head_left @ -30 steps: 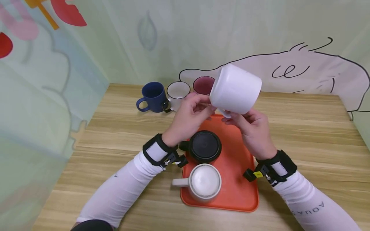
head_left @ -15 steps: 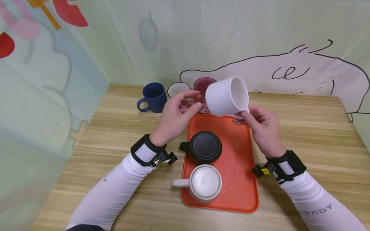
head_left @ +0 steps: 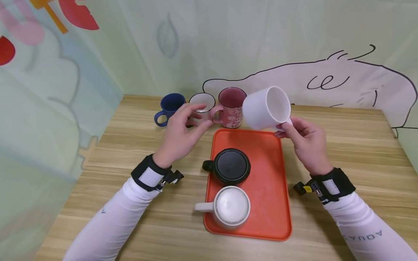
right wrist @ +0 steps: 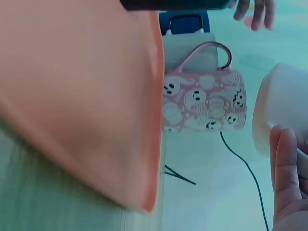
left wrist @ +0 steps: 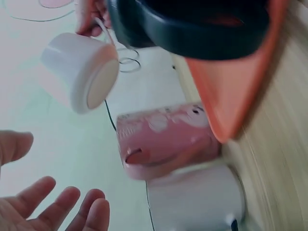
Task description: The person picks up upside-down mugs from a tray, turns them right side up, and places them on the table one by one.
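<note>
My right hand (head_left: 307,143) pinches the handle of a plain white mug (head_left: 256,110), held up above the far end of the orange tray (head_left: 264,188). The mug is tipped on its side, its mouth turned to the right and towards me. In the left wrist view its pale base (left wrist: 103,84) shows. My left hand (head_left: 179,136) is off to the left with spread, slightly bent fingers and nothing in them. It overlaps the black-rimmed white mug (head_left: 201,99) in the head view. Beside that stands a pink mug (head_left: 232,114) with white ghost and pumpkin figures.
Upside down on the tray's left half are a black mug (head_left: 232,166) and a speckled whitish mug (head_left: 231,206), handles pointing left over the edge. A blue mug (head_left: 172,108) stands upright at the back left. Behind the wooden table (head_left: 343,152) hangs a printed curtain (head_left: 261,40).
The white mug has turned from mouth facing left to mouth facing right, then shifted slightly right with my right hand. My left hand has let go of it and moved away left.
</note>
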A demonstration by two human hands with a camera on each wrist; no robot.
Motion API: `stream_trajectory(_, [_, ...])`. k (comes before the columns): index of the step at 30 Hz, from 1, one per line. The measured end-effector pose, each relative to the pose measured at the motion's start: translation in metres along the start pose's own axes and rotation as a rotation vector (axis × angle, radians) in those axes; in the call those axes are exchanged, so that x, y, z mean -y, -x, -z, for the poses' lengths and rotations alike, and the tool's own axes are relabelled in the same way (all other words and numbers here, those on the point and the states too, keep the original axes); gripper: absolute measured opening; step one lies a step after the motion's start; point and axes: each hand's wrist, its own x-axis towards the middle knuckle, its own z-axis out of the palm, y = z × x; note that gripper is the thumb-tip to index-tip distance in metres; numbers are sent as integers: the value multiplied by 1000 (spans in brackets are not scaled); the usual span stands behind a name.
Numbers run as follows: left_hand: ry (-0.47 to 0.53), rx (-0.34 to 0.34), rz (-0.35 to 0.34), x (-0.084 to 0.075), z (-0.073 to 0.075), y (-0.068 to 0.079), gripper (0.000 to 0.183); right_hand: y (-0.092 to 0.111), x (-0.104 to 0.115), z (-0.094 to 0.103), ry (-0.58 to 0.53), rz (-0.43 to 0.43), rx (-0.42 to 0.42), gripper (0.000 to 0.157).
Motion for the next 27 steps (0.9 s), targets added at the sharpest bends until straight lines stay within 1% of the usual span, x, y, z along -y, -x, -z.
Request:
stream_trajectory(4, [-134, 17, -39, 6, 6, 6, 48, -4, -2, 5, 33, -7, -15, 27])
stream_trajectory(9, [-273, 29, -65, 12, 13, 17, 52, -9, -5, 10, 80, -13, -29, 29])
stream_trajectory(14, [-373, 51, -79, 16, 19, 28, 55, -12, -9, 15, 197, -23, -27, 29])
stream_trajectory(17, [-434, 78, -95, 18, 23, 35, 56, -14, -11, 18, 282, -38, -22, 31])
stream_trajectory(20, [-499, 106, -113, 21, 27, 40, 59, -17, -15, 21, 329, -50, -16, 33])
stream_trajectory(23, [-561, 134, -120, 23, 31, 44, 64, -20, -18, 23, 350, -58, -7, 33])
stream_trajectory(27, [-636, 183, -113, 24, 34, 50, 71, -24, -22, 24, 365, -76, 9, 35])
